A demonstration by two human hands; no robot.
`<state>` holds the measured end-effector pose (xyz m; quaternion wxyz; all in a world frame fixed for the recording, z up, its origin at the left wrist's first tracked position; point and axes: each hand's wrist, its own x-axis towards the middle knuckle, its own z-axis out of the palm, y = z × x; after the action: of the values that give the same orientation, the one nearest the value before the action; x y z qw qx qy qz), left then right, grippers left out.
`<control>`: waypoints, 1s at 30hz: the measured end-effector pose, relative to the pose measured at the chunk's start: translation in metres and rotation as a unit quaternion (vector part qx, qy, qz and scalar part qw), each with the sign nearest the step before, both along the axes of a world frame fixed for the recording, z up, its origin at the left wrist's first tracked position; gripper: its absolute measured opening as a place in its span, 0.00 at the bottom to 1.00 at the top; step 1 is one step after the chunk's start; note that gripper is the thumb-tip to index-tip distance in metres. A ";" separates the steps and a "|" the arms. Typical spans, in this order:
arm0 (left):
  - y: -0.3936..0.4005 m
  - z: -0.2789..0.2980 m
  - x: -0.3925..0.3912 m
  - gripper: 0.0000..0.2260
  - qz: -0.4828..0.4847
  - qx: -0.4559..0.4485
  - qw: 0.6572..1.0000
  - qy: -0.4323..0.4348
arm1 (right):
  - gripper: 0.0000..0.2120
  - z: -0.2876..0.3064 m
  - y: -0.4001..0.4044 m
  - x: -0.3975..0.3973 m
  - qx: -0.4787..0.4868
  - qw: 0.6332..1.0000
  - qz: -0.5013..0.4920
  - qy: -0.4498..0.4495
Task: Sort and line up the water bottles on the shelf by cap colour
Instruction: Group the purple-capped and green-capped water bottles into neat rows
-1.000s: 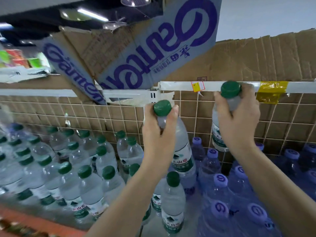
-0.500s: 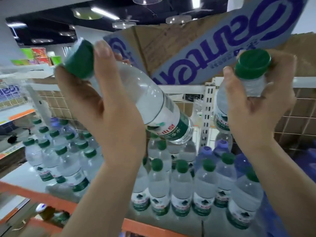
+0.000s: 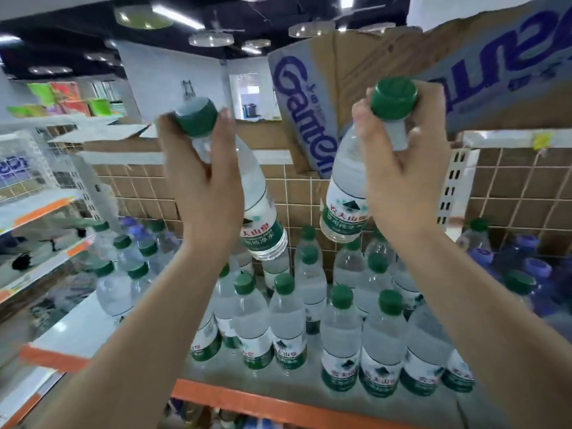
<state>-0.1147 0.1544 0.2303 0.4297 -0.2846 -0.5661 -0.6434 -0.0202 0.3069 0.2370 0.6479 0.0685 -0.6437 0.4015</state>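
Observation:
My left hand grips the neck of a green-capped water bottle, held in the air and tilted, its base pointing down to the right. My right hand grips the neck of a second green-capped bottle, also raised, nearly upright. Below both hands, several green-capped bottles stand in rows on the shelf. Purple-capped blue bottles stand at the far right, with another green-capped bottle among them.
The shelf has an orange front edge and a brown gridded back wall. Torn cardboard with purple lettering hangs above. More green-capped bottles stand at the left. Another shelving unit is at far left.
The view has swung left. My left hand has tipped its bottle closer to upright and lowered it; my right hand still holds its bottle high.

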 end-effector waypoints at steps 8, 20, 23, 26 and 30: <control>0.012 -0.042 -0.063 0.08 -0.103 -0.207 0.952 -0.200 | 0.10 0.004 0.021 -0.065 0.039 0.999 -0.006 -0.031; 0.012 -0.066 -0.115 0.15 -0.058 -0.573 0.774 -0.262 | 0.21 -0.068 0.080 -0.146 0.065 0.935 -0.066 -0.342; 0.018 -0.071 -0.117 0.14 -0.062 -0.645 0.720 -0.247 | 0.25 -0.082 0.091 -0.157 0.100 0.855 -0.153 -0.485; 0.022 -0.079 -0.120 0.11 -0.084 -0.672 0.692 -0.251 | 0.20 -0.089 0.091 -0.159 0.066 0.795 -0.137 -0.587; 0.023 -0.090 -0.125 0.11 -0.119 -0.685 0.670 -0.260 | 0.10 -0.092 0.083 -0.157 0.064 0.719 -0.101 -0.684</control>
<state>-0.2401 0.1774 0.1404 -0.1308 -0.3856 -0.8977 -0.1684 -0.1773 0.3897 0.1451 0.0617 -0.2488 -0.9391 0.2289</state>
